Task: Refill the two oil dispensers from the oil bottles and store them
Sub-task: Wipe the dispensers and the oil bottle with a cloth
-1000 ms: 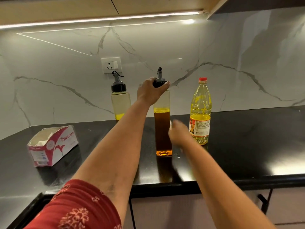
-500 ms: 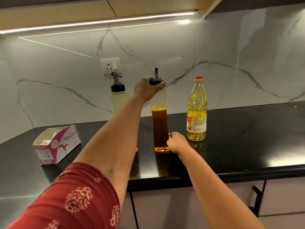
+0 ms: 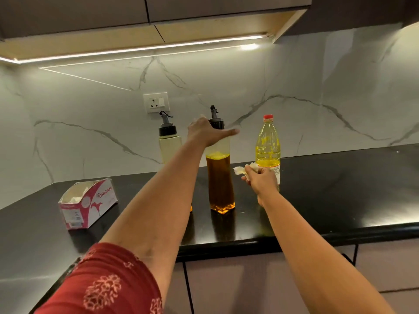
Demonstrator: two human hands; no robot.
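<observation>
The left hand [image 3: 207,133] grips the neck of the dark-oil dispenser [image 3: 220,177], thumb stretched out; the right hand [image 3: 260,180], just right of the glass, pinches a crumpled tissue [image 3: 243,169]. To wipe well, I judge the left should brace the top while the tissue strokes downward; the dispenser stands upright on the black counter [image 3: 340,189], long axis vertical, spout up; the yellow oil bottle [image 3: 268,146] stands just behind the right hand.

home kitchen: black countertop [image 3: 340,189], cabinets [image 3: 226,286]

One head-worn wide-angle view — looking forward and slightly down over the black tabletop [image 3: 328,189] toward the marble wall [image 3: 90,105], at arm's reach.
</observation>
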